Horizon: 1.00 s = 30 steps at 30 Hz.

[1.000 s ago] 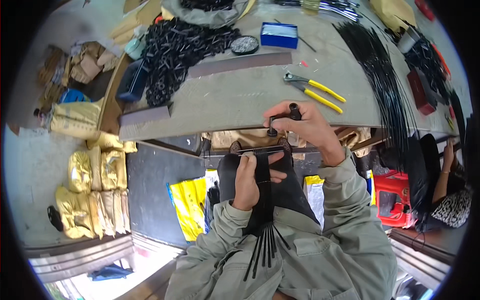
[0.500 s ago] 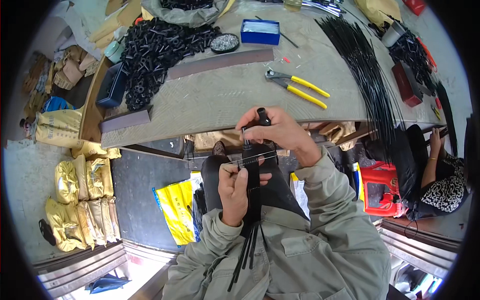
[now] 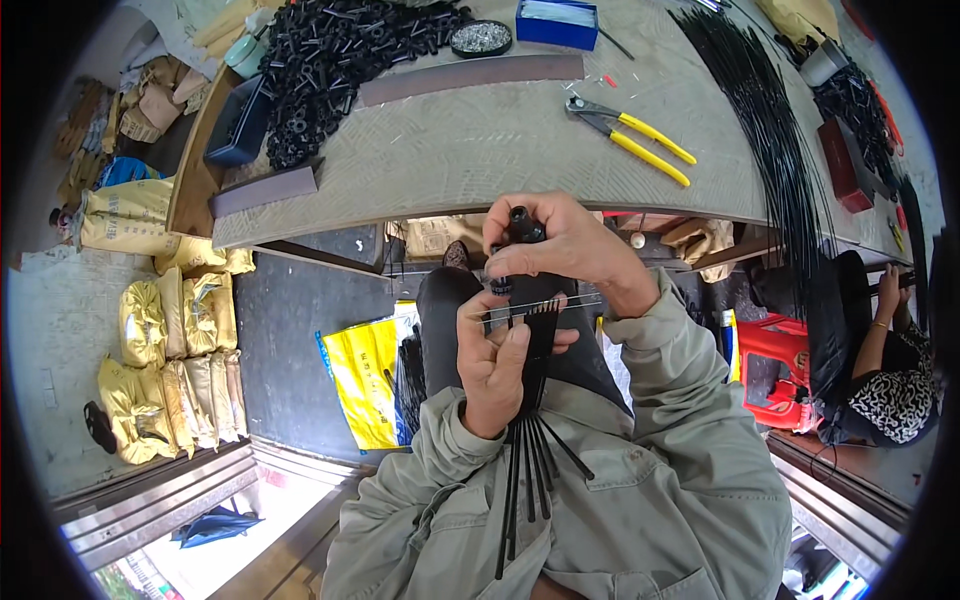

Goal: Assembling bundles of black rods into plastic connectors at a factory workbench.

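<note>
The left hand [image 3: 490,370] is clamped on a flat bundle of slim black rods [image 3: 541,343], thumb on top, the rods fanning out toward the near side. Just beyond it, the right hand [image 3: 568,246] has its fingers closed around a short black tubular piece [image 3: 523,226]. Thin silvery wires [image 3: 582,299] cross the bundle's far end.

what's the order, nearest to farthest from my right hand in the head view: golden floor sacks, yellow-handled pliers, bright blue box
1. Yellow-handled pliers: tabletop, beyond the right hand.
2. Bright blue box: farther across.
3. Golden floor sacks: far left.
</note>
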### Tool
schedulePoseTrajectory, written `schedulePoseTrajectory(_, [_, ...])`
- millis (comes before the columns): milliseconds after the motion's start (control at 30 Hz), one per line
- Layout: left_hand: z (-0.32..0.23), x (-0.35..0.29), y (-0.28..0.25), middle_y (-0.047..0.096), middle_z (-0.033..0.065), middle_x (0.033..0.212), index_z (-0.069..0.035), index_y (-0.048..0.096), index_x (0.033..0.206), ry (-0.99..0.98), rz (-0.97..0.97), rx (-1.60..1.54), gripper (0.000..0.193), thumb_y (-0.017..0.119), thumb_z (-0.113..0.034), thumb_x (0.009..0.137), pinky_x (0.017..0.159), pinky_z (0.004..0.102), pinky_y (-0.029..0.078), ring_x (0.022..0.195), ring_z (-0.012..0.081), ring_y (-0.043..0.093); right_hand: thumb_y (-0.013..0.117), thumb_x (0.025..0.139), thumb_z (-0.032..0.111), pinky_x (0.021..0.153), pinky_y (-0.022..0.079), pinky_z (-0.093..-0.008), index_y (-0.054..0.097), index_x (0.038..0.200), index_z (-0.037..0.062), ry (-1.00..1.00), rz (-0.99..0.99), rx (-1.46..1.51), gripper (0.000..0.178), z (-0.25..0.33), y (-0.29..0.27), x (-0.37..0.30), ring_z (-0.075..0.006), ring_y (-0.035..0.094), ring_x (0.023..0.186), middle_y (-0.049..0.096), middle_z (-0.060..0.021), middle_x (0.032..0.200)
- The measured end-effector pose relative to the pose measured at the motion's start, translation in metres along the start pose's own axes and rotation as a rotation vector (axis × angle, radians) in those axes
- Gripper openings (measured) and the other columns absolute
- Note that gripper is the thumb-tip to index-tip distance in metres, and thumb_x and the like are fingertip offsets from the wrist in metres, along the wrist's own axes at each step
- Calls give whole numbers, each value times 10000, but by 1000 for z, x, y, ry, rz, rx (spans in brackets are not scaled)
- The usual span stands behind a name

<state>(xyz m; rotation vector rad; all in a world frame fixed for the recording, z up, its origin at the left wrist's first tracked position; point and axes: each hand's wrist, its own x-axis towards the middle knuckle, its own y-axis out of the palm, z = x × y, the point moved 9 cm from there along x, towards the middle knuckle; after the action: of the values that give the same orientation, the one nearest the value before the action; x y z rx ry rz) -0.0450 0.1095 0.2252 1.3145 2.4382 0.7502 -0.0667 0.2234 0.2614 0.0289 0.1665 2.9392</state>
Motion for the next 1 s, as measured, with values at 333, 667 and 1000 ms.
schedulePoseTrajectory(333, [3, 4, 2, 507, 287, 1130, -14, 203, 1194, -25, 17, 25, 313, 359, -54, 926, 760, 351, 523, 876, 317, 624, 717, 693, 121, 586, 351, -181, 544, 770, 57, -1, 8, -54, 201, -5, 2, 0, -24, 451, 667, 517, 49, 713])
schedulePoseTrajectory(667, [0, 4, 2, 545, 287, 1074, -44, 259, 1252, 18, -29, 86, 385, 422, -151, 920, 702, 368, 534, 794, 306, 638, 718, 694, 133, 605, 356, -193, 525, 747, 63, -65, -31, -42, 212, -8, -10, 7, -36, 452, 678, 504, 44, 696])
schedulePoseTrajectory(1000, [2, 5, -1, 533, 293, 1081, -47, 227, 1204, -9, -25, 70, 316, 368, -77, 923, 725, 353, 526, 831, 303, 631, 717, 690, 117, 605, 364, -200, 521, 739, 58, -127, 16, -56, 211, -2, 0, 8, -43, 467, 684, 518, 35, 712])
